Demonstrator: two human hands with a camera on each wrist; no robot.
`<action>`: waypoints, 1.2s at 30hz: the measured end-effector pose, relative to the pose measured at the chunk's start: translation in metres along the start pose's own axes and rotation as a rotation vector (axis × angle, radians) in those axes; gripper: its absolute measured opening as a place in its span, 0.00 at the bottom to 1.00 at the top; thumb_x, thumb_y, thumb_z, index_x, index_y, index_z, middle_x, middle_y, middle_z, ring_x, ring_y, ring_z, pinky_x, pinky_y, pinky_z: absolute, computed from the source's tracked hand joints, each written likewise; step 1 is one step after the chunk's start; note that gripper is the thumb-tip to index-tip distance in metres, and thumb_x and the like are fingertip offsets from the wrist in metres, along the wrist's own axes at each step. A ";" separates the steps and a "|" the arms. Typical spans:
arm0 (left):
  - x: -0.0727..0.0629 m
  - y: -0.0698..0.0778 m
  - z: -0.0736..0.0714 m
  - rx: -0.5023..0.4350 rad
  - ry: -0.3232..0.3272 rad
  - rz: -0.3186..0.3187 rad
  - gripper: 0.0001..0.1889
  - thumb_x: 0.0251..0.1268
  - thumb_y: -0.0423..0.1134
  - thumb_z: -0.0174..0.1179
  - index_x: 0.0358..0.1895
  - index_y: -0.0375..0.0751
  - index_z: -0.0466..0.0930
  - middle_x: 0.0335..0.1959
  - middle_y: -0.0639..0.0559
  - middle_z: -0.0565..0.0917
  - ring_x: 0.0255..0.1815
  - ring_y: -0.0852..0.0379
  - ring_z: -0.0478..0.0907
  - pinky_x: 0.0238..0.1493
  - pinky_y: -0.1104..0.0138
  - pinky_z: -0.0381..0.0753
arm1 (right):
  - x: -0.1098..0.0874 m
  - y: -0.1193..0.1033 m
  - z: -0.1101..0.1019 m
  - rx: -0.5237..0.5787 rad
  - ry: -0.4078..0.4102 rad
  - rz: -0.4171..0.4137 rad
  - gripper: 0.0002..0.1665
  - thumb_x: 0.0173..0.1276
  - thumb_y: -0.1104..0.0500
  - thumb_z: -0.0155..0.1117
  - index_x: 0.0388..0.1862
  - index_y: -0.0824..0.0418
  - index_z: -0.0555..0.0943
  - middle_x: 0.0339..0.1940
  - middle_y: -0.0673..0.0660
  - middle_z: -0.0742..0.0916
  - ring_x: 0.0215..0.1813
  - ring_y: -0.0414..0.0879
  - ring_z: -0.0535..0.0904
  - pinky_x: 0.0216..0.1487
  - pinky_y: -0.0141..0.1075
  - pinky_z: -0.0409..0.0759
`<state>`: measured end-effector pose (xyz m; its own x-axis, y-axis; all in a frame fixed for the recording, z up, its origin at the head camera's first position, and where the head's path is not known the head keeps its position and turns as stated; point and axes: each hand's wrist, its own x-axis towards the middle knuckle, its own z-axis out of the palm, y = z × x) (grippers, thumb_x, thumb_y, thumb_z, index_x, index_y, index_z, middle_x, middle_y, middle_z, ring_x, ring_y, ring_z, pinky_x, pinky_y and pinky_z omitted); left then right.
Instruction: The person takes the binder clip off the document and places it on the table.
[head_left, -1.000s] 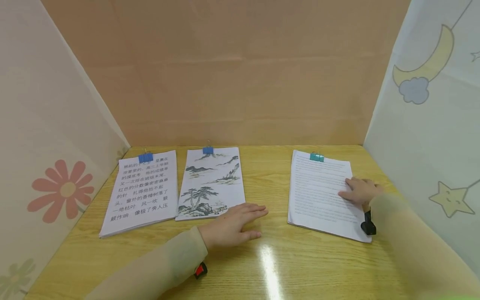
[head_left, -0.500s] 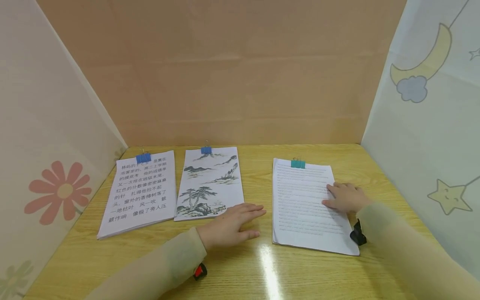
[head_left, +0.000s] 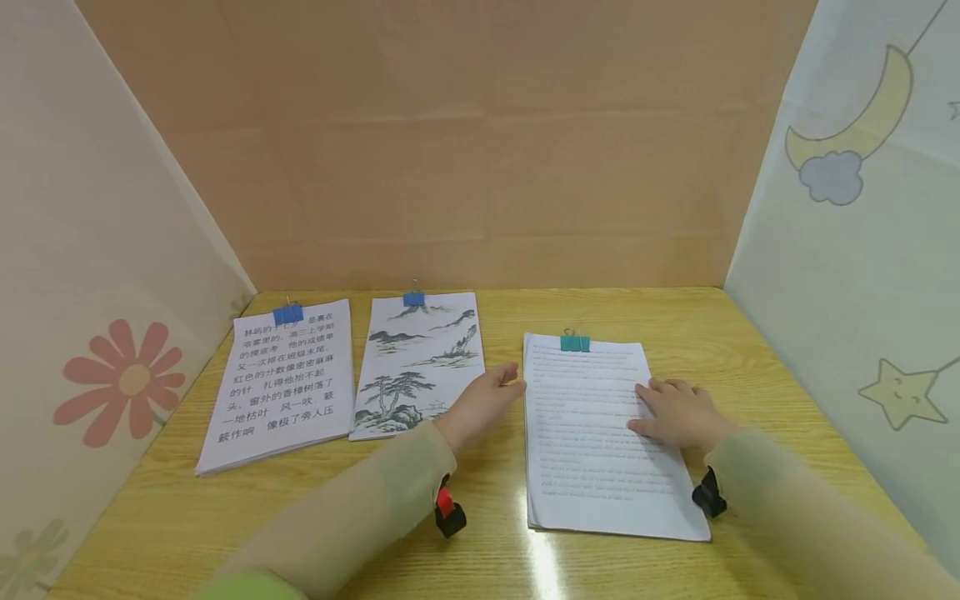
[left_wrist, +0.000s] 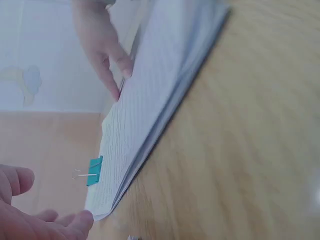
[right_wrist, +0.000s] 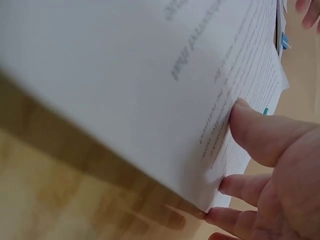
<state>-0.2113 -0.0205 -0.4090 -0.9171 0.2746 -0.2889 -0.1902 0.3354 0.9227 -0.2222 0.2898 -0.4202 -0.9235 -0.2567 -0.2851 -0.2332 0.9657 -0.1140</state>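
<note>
1. Our right hand point(head_left: 678, 412) lies unclenched on the right side of the small-print stack point(head_left: 592, 450), thumb on its top page.
2. Our left hand point(head_left: 483, 402) is loose, gripping nothing, just by the left edge; we cannot tell if it touches.
3. The stack rests on the counter point(head_left: 757, 354), right of the landscape stack point(head_left: 420, 358).
4. We judge it light and floppy, its near sheets apt to fan, since the teal clip point(head_left: 575, 343) binds only the far edge.
5. We would best pinch both long sides.
</note>
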 end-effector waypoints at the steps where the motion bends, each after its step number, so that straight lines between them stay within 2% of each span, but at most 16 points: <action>1: 0.005 0.001 0.001 -0.035 0.021 -0.044 0.33 0.71 0.55 0.52 0.75 0.49 0.57 0.73 0.54 0.62 0.72 0.48 0.59 0.65 0.44 0.62 | -0.002 -0.002 0.001 -0.002 0.005 -0.006 0.49 0.64 0.32 0.58 0.70 0.68 0.66 0.68 0.75 0.67 0.66 0.77 0.57 0.59 0.72 0.53; 4: 0.019 0.005 0.004 -0.095 0.076 -0.146 0.35 0.71 0.55 0.51 0.76 0.51 0.52 0.75 0.53 0.59 0.73 0.45 0.56 0.62 0.36 0.61 | -0.007 -0.009 0.003 -0.002 0.013 -0.016 0.48 0.64 0.34 0.59 0.70 0.67 0.66 0.68 0.74 0.67 0.67 0.76 0.57 0.59 0.72 0.53; 6: 0.028 0.006 0.006 -0.126 0.099 -0.169 0.35 0.72 0.53 0.51 0.77 0.50 0.49 0.75 0.50 0.57 0.74 0.44 0.55 0.64 0.38 0.59 | -0.011 -0.013 0.005 0.001 0.013 -0.015 0.48 0.64 0.34 0.59 0.70 0.67 0.66 0.69 0.74 0.67 0.68 0.75 0.57 0.60 0.71 0.53; 11: 0.046 0.010 0.010 -0.237 0.151 -0.146 0.36 0.75 0.43 0.49 0.77 0.40 0.42 0.76 0.40 0.53 0.75 0.42 0.51 0.71 0.50 0.54 | -0.018 -0.020 0.006 0.005 0.026 -0.024 0.47 0.64 0.35 0.60 0.70 0.66 0.67 0.69 0.73 0.67 0.68 0.74 0.57 0.60 0.71 0.53; 16: 0.057 0.014 0.015 -0.216 0.232 -0.155 0.35 0.72 0.37 0.50 0.77 0.38 0.44 0.75 0.39 0.53 0.75 0.42 0.50 0.71 0.52 0.55 | -0.023 -0.023 0.008 0.028 0.053 -0.034 0.44 0.64 0.37 0.62 0.69 0.65 0.68 0.69 0.73 0.68 0.67 0.75 0.57 0.60 0.71 0.53; 20: 0.059 0.015 0.017 -0.186 0.278 -0.152 0.34 0.71 0.36 0.51 0.76 0.38 0.47 0.74 0.40 0.58 0.73 0.44 0.55 0.70 0.52 0.58 | -0.027 -0.024 0.010 0.053 0.081 -0.046 0.42 0.65 0.39 0.62 0.69 0.64 0.69 0.68 0.73 0.68 0.67 0.75 0.58 0.59 0.70 0.54; 22: 0.058 0.016 0.018 -0.181 0.283 -0.142 0.33 0.71 0.39 0.52 0.76 0.39 0.51 0.72 0.40 0.62 0.69 0.45 0.62 0.67 0.53 0.63 | -0.029 -0.023 0.010 0.080 0.099 -0.051 0.40 0.67 0.42 0.62 0.69 0.64 0.68 0.67 0.72 0.70 0.66 0.74 0.59 0.58 0.70 0.55; 24: 0.058 0.017 0.018 -0.179 0.271 -0.126 0.31 0.72 0.42 0.52 0.74 0.39 0.55 0.66 0.41 0.69 0.61 0.47 0.71 0.61 0.54 0.70 | -0.031 -0.023 0.008 0.115 0.119 -0.049 0.37 0.68 0.46 0.62 0.69 0.64 0.68 0.65 0.70 0.73 0.66 0.74 0.59 0.58 0.70 0.55; 26: 0.057 0.017 0.017 -0.168 0.245 -0.115 0.29 0.73 0.46 0.52 0.72 0.39 0.59 0.58 0.42 0.75 0.50 0.49 0.77 0.52 0.57 0.77 | -0.033 -0.023 0.004 0.142 0.142 -0.043 0.36 0.69 0.48 0.61 0.70 0.64 0.68 0.63 0.69 0.76 0.65 0.74 0.61 0.57 0.70 0.55; 29: 0.057 0.016 0.016 -0.144 0.202 -0.105 0.25 0.74 0.49 0.51 0.66 0.37 0.69 0.45 0.45 0.81 0.38 0.53 0.80 0.39 0.61 0.81 | -0.035 -0.023 -0.003 0.147 0.184 -0.033 0.36 0.70 0.49 0.59 0.71 0.64 0.66 0.61 0.69 0.78 0.64 0.74 0.63 0.56 0.70 0.58; 33: 0.058 0.012 0.015 -0.109 0.189 -0.104 0.20 0.74 0.50 0.50 0.56 0.39 0.78 0.36 0.48 0.83 0.33 0.55 0.80 0.33 0.64 0.80 | -0.037 -0.025 -0.015 0.162 0.240 -0.019 0.35 0.72 0.50 0.57 0.72 0.64 0.64 0.62 0.70 0.76 0.64 0.73 0.65 0.57 0.70 0.58; 36: 0.057 0.010 0.014 -0.132 0.189 -0.101 0.20 0.74 0.51 0.50 0.56 0.41 0.78 0.36 0.50 0.83 0.33 0.55 0.81 0.34 0.64 0.80 | -0.039 -0.028 -0.025 0.206 0.280 -0.033 0.34 0.72 0.51 0.57 0.72 0.65 0.64 0.64 0.70 0.75 0.64 0.72 0.65 0.57 0.69 0.60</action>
<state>-0.2605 0.0112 -0.4199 -0.9381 0.0677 -0.3397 -0.3169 0.2286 0.9205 -0.1868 0.2737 -0.3818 -0.9708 -0.2396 -0.0089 -0.2246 0.9217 -0.3164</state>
